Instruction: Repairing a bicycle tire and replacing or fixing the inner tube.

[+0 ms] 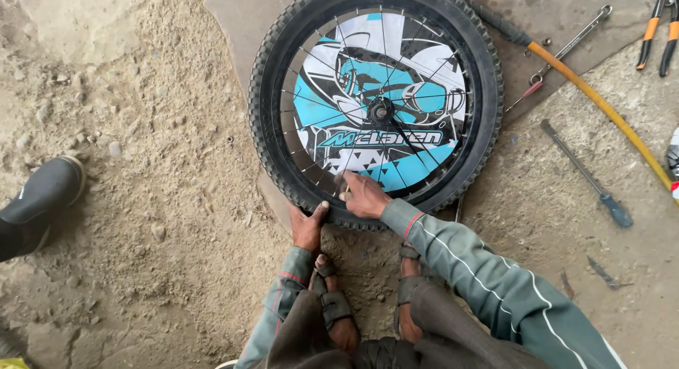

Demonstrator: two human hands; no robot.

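Observation:
A bicycle wheel [378, 104] lies flat on the ground, with a knobbly black tyre [488, 93] and a blue, white and black printed disc behind the spokes. My left hand [308, 224] grips the near edge of the tyre, thumb on top. My right hand [364, 195] rests just inside the rim at the near side, fingers pressed on the tyre bead or a spoke; what is under the fingertips is hidden. Both sleeves are grey-green with white stripes. My sandalled feet [332, 305] are planted just below the wheel.
An orange hose [601, 104] runs from the wheel's upper right to the right edge. A spanner [566, 54], a screwdriver [587, 174] and orange-handled pliers [658, 33] lie at right. Another person's dark shoe [42, 199] stands at left on sandy dirt.

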